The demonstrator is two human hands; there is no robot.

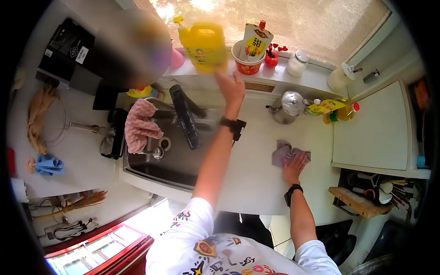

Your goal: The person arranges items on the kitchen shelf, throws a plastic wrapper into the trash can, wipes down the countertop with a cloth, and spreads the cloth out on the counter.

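My left hand point(231, 88) reaches over the back of the counter to the windowsill. Its fingers are apart at the lower edge of a yellow pump jug point(204, 46), which is slightly blurred; whether they touch it I cannot tell. A dark band circles that wrist. On the right side of the counter, my right hand point(294, 168) lies flat on a crumpled grey-purple cloth point(283, 153), fingers stretched out and pressing it down. A black watch is on this wrist.
A sink point(137, 165) with a dark faucet point(184, 117) and a pink-white cloth point(140, 126) lies left. A metal kettle point(289, 106) and an oil bottle point(343, 113) stand back right. The sill holds a paper cup point(247, 67) and jars point(297, 64). A white cabinet point(371, 130) bounds the right.
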